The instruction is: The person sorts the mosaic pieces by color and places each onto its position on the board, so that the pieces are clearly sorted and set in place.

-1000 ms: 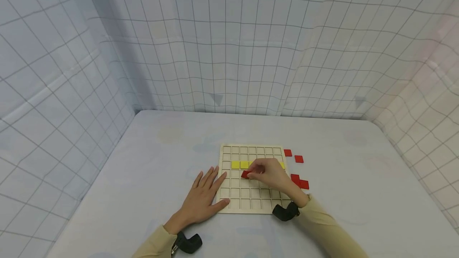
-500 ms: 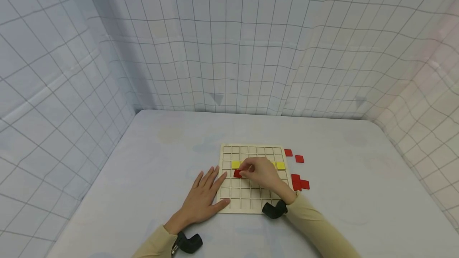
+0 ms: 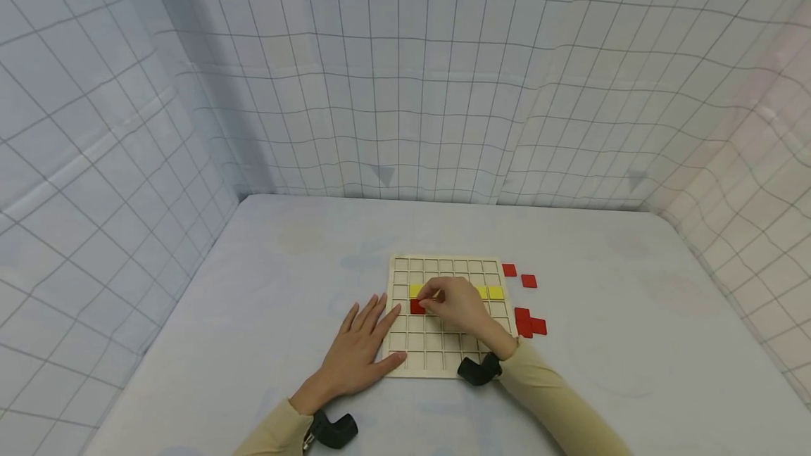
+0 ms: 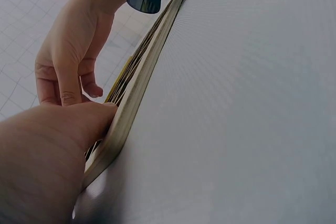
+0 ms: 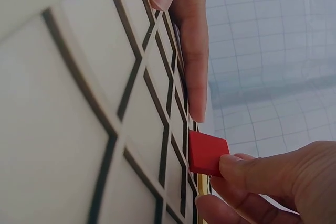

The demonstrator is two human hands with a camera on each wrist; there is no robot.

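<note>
My right hand [image 3: 457,305] pinches a red square tile [image 5: 208,153] between thumb and fingers. In the head view that tile lies over a cell of the pale gridded board [image 3: 434,363], just in front of a row of yellow square tiles [image 3: 495,293]. The hand covers the middle of that row. My left hand [image 3: 357,357] rests with fingers spread along the board's left edge, its thumb over the near left corner. The left wrist view shows the left thumb [image 4: 79,124] on the board's rim [image 4: 142,82].
To the right of the board lie two separate red tiles [image 3: 529,281] at the back. Nearer, more red tiles [image 3: 524,322] overlap in a small cluster. A white table surrounds the board, with a grid-patterned curtain [image 3: 405,90] behind.
My right hand has moved left with the red tile, from about the second column to a cell nearer the board's left side. The left hand has stayed still.
</note>
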